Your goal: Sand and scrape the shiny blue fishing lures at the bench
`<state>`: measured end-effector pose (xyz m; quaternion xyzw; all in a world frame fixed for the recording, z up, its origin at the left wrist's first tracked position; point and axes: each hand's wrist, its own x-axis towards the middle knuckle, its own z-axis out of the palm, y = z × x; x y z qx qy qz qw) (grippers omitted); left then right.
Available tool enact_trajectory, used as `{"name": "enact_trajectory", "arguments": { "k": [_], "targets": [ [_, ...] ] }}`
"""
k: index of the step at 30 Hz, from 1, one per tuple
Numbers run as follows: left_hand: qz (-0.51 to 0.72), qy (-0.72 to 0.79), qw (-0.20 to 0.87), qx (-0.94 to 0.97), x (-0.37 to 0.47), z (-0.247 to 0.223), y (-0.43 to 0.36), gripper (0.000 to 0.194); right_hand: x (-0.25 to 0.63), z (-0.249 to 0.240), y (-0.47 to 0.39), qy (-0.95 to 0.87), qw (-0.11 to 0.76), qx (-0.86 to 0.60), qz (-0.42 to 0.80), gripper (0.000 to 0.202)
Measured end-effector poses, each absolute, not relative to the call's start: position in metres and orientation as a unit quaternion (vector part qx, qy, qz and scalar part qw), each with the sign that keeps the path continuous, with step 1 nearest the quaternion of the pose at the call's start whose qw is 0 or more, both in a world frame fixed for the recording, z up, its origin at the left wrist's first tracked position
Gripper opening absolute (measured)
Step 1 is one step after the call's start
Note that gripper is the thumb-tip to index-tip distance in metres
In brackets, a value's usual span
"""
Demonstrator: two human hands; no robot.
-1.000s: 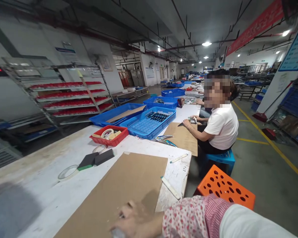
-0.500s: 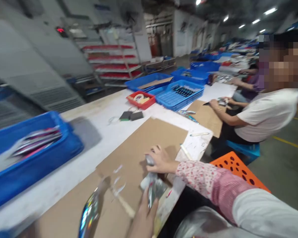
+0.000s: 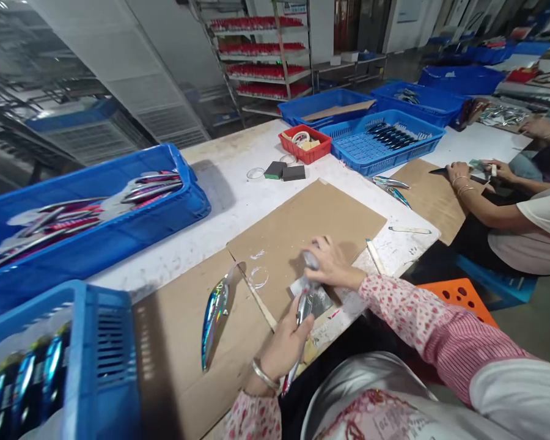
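Near the table's front edge my left hand (image 3: 286, 342) is closed round a silvery fishing lure (image 3: 305, 307), whose red-tipped end sticks out below the palm. My right hand (image 3: 332, 263) has its fingers curled over a small clear-grey object (image 3: 310, 260) at the lure's upper end; its exact shape is hard to make out. Beneath the hands is a crumpled piece of silvery film (image 3: 321, 299) on the brown cardboard (image 3: 302, 214). To the left of my left hand, a blue iridescent lure (image 3: 215, 315) lies on the cardboard with its clear lip pointing away.
Blue bins of lures (image 3: 183, 189) (image 3: 103, 360) stand at the left. A red basket (image 3: 318, 153) and a blue tray (image 3: 366, 164) sit at the back. On the right, a co-worker's hands (image 3: 461, 174) work over cardboard. An orange perforated stool (image 3: 458, 296) is beside the table.
The view has swung left and down, bringing the front-left bin into sight. My left hand now shows whole around the lure; my right hand still holds the small object.
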<state>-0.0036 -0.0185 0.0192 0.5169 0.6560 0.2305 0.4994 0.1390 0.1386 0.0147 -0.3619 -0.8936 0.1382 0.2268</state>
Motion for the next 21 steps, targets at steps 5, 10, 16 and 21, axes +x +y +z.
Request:
{"name": "enact_trajectory", "arguments": {
  "k": [5,10,16,21],
  "targets": [
    [0.238,0.651,0.547,0.47,-0.002,0.022,-0.019,0.075,0.14,0.013,0.133,-0.9,0.234,-0.342,0.134,0.054],
    [0.239,0.648,0.551,0.469,-0.004,0.021,-0.02,0.076,0.142,0.011,0.151,-0.88,0.233,-0.389,0.144,0.05],
    [0.235,0.669,0.455,0.539,0.005,0.023,-0.021,0.069,0.129,0.01,0.158,-0.828,0.287,-0.454,0.165,0.053],
    [0.165,0.697,0.438,0.544,0.014,0.026,-0.019,0.07,0.124,0.0,0.124,-0.856,0.254,-0.402,0.2,0.053]
  ]
}}
